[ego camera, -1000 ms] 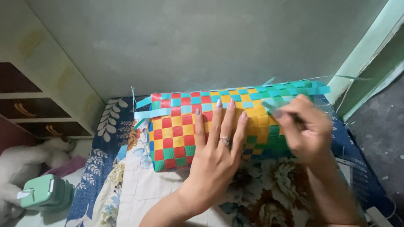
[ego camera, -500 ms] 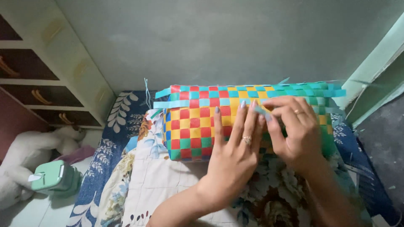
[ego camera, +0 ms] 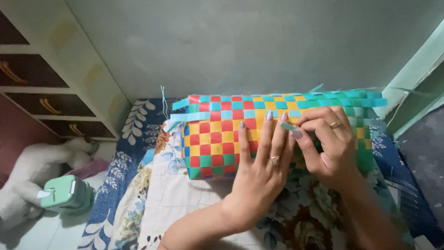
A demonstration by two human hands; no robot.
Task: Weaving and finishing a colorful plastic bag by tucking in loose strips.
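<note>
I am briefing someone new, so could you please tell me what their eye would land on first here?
A bright woven basket of red, yellow, green and blue checks lies on its side mid-frame on a floral cloth. The left hand presses flat on it while the right hand pinches a pale strip.

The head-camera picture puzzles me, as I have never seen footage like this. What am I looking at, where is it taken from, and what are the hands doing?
The camera sits on a person's head and looks down at their own two bare hands; there is no machine. The left hand lies flat on a woven basket of red, yellow, green and blue strips. The right hand pinches the end of a light blue strip at the weave. The basket rests on a flowered cloth. At the left stand drawers, a white soft toy and a small green box.
</note>
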